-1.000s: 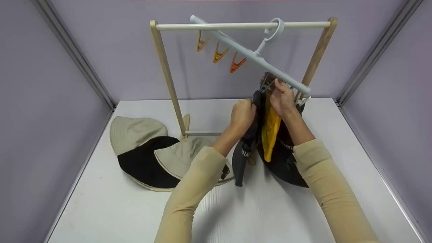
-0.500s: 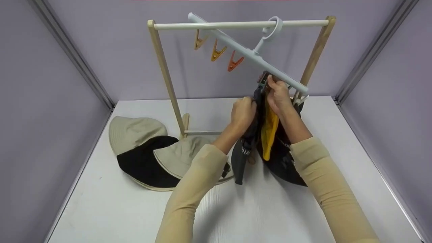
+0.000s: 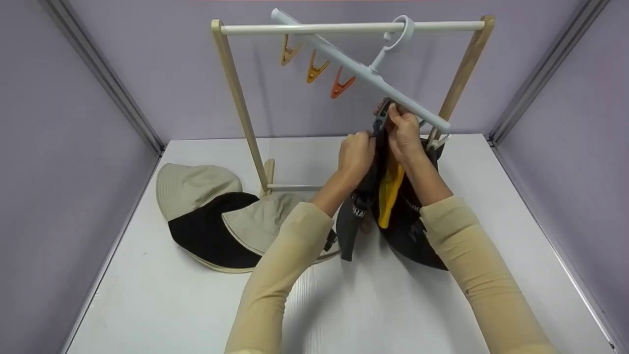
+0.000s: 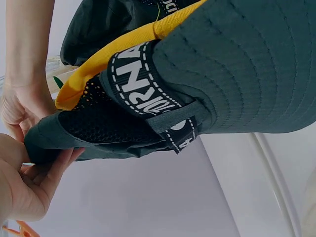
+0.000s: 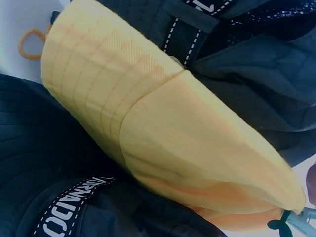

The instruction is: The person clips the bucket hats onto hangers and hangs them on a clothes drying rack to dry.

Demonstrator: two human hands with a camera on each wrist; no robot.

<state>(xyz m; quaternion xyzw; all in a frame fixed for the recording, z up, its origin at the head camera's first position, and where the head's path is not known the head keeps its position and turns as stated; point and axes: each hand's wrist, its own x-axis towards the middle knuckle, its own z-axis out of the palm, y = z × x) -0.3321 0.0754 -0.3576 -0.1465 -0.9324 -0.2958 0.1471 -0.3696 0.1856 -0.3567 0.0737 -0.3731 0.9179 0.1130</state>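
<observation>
My left hand (image 3: 356, 153) pinches the crown of a dark bucket hat (image 3: 350, 228), which hangs brim down with a white-lettered band (image 4: 143, 81). Close beside it, my right hand (image 3: 405, 135) grips a dark grey clip (image 3: 381, 119) under the pale blue hanger bar (image 3: 363, 73). The left wrist view has the hat's folded cloth between my left thumb and fingers. Behind hangs a yellow bucket hat (image 5: 163, 118), with a teal clip (image 5: 298, 221) at its crown. Another dark hat (image 3: 417, 246) hangs farther right. Whether the grey clip bites the cloth is hidden.
The hanger hooks over a wood-and-white rack (image 3: 314, 29). Orange (image 3: 341, 84), yellow (image 3: 316, 69) and tan (image 3: 289, 50) clips hang from its left half. Beige (image 3: 196, 189), black (image 3: 216, 233) and light (image 3: 265, 221) bucket hats overlap on the white table (image 3: 162, 309).
The grey clip's handles, spread a second ago, are now squeezed together in my right hand. My left hand and the dark hat have risen slightly toward the clip.
</observation>
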